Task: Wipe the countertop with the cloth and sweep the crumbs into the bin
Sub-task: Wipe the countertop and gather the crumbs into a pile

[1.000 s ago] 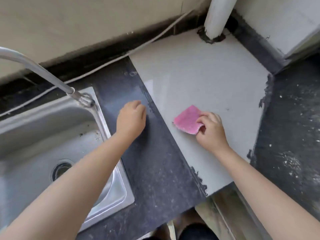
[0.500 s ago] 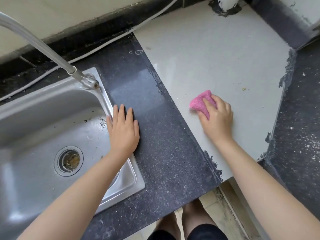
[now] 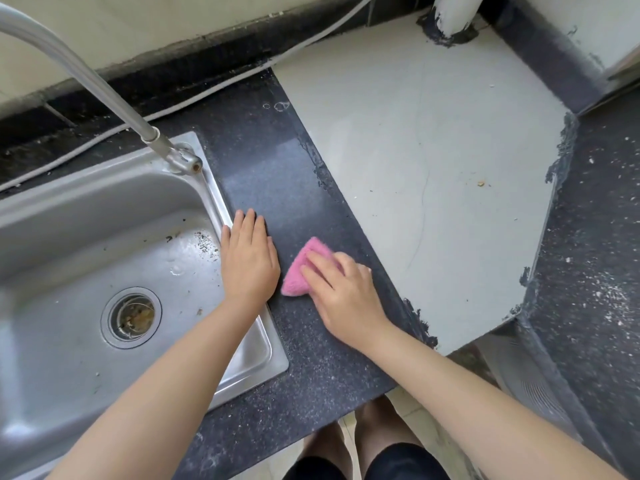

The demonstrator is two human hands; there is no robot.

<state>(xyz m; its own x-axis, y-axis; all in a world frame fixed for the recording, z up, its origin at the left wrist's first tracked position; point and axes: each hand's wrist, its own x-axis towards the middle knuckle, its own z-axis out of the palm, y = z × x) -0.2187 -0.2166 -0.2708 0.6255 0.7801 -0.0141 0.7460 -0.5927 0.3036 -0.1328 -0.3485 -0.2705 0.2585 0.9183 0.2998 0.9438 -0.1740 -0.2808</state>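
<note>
Our right hand (image 3: 341,292) presses the pink cloth (image 3: 300,271) flat on the dark speckled countertop (image 3: 277,181), fingers spread narrow on top. Left hand (image 3: 248,261), fingers straight and together, lies along the steel sink (image 3: 104,209) rim, likely as a backstop. Crumb (image 3: 480,183) on the smooth pale slab (image 3: 433,140), well apart. No bin in view.

arms: i see both forearms bare, no sleeves
left hand (image 3: 250,265): no rings, no glove
right hand (image 3: 343,292): bare too
legs: dark shorts (image 3: 367,462) at near edge, bare knees
</note>
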